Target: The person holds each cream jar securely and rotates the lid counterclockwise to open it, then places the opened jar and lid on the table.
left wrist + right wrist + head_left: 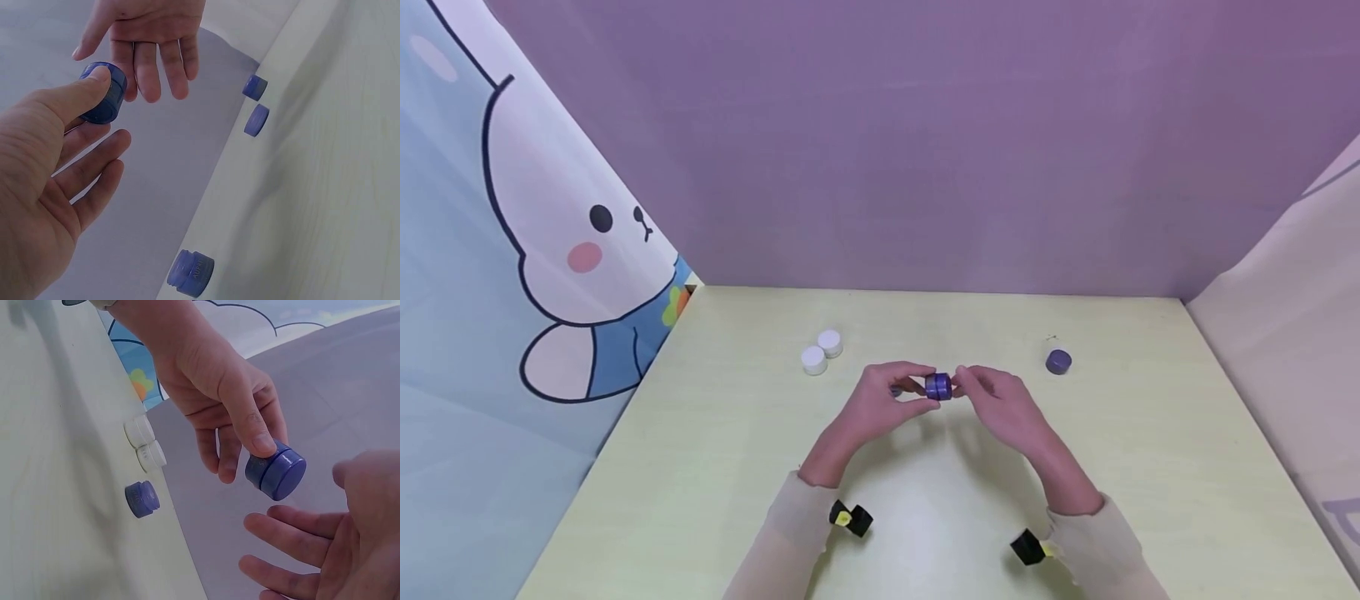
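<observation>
Centrally, the left hand [880, 400] pinches a small purple jar [938, 387] between thumb and fingers [262, 440], holding it in the air above the counter [1150, 467]. In the left wrist view the thumb lies along the jar's side wall, and the remaining fingers of that hand are loosely spread beneath it. The right hand [1000, 404] sits just beside the jar on its far side. The right wrist view shows its fingers [294, 525] straight, slightly spread and holding nothing; whether they touch the jar cannot be told.

Outward from the hands, 2 white jars [821, 352] stand touching each other on the counter, to the left and further back. 1 purple jar [1058, 361] stands alone on the right, well apart from the white pair. The right wrist view shows 1 more purple piece [142, 499] lying on the counter beside the 2 white jars. Both forearms wear pale sleeves [797, 517], each with a black wrist mount [850, 518]. A purple back wall [925, 142] and a cartoon rabbit panel [535, 233] on the left enclose the counter.
</observation>
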